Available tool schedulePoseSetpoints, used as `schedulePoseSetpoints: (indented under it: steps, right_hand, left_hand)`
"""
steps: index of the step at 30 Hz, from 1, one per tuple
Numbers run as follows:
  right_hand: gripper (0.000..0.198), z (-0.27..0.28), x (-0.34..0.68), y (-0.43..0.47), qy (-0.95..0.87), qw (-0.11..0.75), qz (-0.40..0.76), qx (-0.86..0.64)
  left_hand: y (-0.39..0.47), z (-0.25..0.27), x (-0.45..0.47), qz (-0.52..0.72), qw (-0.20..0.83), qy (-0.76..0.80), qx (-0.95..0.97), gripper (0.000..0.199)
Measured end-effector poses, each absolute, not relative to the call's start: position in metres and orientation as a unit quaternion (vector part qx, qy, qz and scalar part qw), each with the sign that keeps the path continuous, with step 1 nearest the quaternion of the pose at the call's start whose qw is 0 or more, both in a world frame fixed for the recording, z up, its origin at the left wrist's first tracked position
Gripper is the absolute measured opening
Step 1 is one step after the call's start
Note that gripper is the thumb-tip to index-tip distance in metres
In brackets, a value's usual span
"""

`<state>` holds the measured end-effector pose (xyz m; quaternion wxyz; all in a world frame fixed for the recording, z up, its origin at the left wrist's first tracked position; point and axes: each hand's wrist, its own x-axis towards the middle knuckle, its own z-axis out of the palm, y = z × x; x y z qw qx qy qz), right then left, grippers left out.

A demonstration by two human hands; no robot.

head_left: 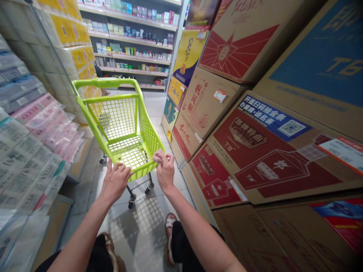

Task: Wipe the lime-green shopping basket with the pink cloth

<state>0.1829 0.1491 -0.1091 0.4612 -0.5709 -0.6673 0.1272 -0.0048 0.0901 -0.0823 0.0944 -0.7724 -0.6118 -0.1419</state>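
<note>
A small lime-green shopping cart [148, 124] with a lattice basket stands on the tiled floor in front of me. My left hand [117, 180] rests on the near rim at its left corner, fingers laid over the edge and the thumb stretched up. At the near right corner, my right hand [165, 169] is closed on a crumpled pinkish cloth [159, 154], which touches the rim. Through the lattice the floor shows, and I see nothing lying in the basket. Dark wheels [132, 200] stand under the cart.
Stacked cartons [215, 102] line the right side. Wrapped paper packs [36, 113] and yellow-white packs [75, 34] are piled on the left. Shelves [136, 43] with small boxes and bottles cross the far end. A thin metal pole [51, 45] slants above the cart's left side.
</note>
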Motion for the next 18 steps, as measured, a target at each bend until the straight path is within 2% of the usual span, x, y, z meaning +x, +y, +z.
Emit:
schedulePoseSetpoints:
  steps: [6,11,18]
  right_hand:
    - [0.038,-0.109,0.168,0.13,-0.757,0.427,0.12,-0.48]
    - [0.034,-0.095,0.207,0.167,-0.698,0.396,0.092,-0.589]
    - [0.026,-0.094,0.181,0.136,-0.744,0.412,0.085,-0.519]
  left_hand:
    - [0.089,-0.08,-0.002,-0.137,0.115,-0.612,-0.771,0.019]
    - [0.085,-0.073,-0.001,-0.113,0.132,-0.598,-0.782,0.022]
    - [0.081,-0.073,0.02,-0.123,0.144,-0.612,-0.768,0.027]
